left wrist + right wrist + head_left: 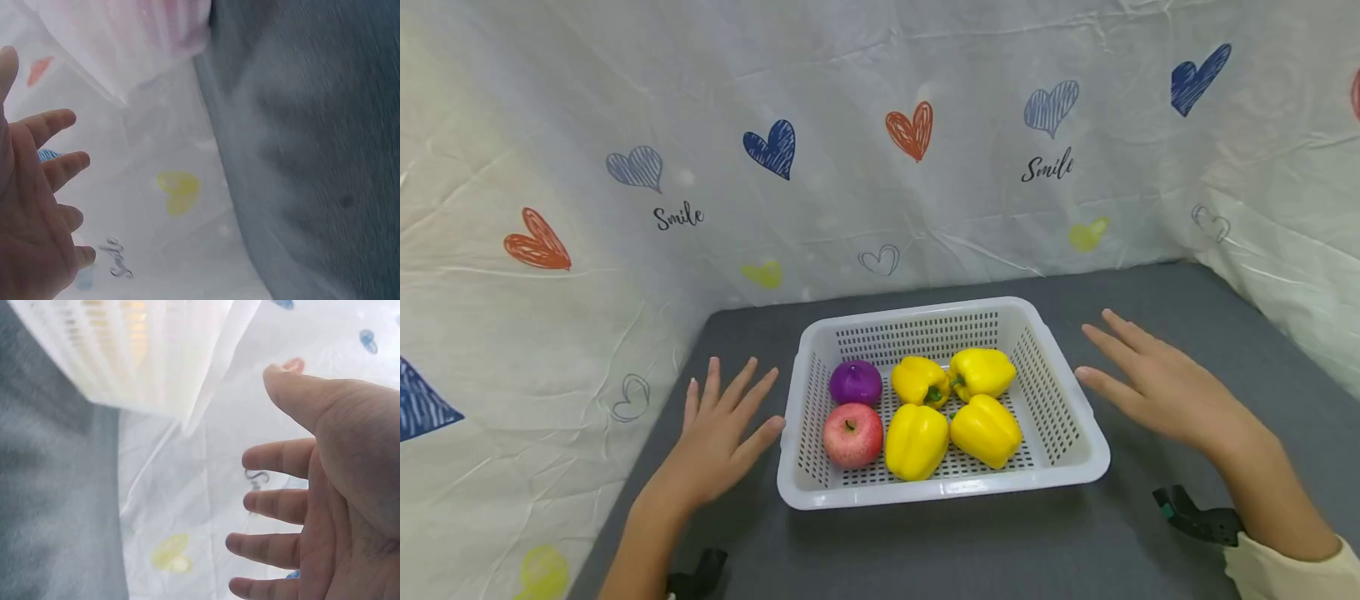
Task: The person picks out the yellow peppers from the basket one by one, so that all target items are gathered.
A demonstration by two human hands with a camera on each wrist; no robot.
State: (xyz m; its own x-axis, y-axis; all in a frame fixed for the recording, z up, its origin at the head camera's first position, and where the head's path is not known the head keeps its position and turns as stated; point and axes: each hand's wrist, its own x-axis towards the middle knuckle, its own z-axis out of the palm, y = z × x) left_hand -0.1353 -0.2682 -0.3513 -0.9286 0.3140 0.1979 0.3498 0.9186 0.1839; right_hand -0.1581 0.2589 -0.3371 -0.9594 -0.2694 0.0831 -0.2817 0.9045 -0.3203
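A white plastic basket (940, 492) with slotted walls stands on the dark grey table. Inside it lie several yellow bell peppers (917, 442), a pink-red apple (853, 436) and a round purple vegetable or fruit (856, 382). To the basket's left, my left hand (718, 437) hovers with fingers spread, its thumb close to the rim. My right hand (1172, 392) is held off the right side, fingers straight and apart. Both palms are bare in the wrist views, where the left hand (37, 206) and right hand (337, 500) hold nothing.
Grey cloth covers the table (925, 550). A white sheet (827, 75) printed with hearts and the word "Smile" hangs behind and along both sides. Dark straps (1198, 517) sit at the wrists.
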